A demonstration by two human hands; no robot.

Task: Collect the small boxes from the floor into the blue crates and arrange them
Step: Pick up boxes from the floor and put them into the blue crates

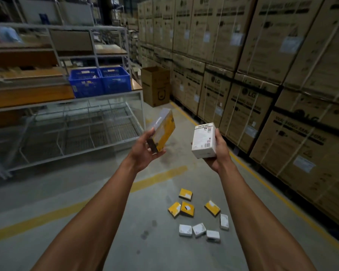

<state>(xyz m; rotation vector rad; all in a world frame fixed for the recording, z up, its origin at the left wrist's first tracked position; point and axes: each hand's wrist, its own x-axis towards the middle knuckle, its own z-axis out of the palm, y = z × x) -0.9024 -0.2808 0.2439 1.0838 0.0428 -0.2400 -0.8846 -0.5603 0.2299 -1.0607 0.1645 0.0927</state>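
The left hand (145, 147) grips a yellow box (163, 132) by its near end; the right hand (217, 151) cups a white box (204, 140) from below. Both are likely bound for the two blue crates (100, 81) on the far-left shelf (so carry them level and set each flat against a crate wall). Eight more small boxes (199, 214) lie on the smooth grey floor (106, 222): four glossy yellow slabs and four white ones, squat and rounded.
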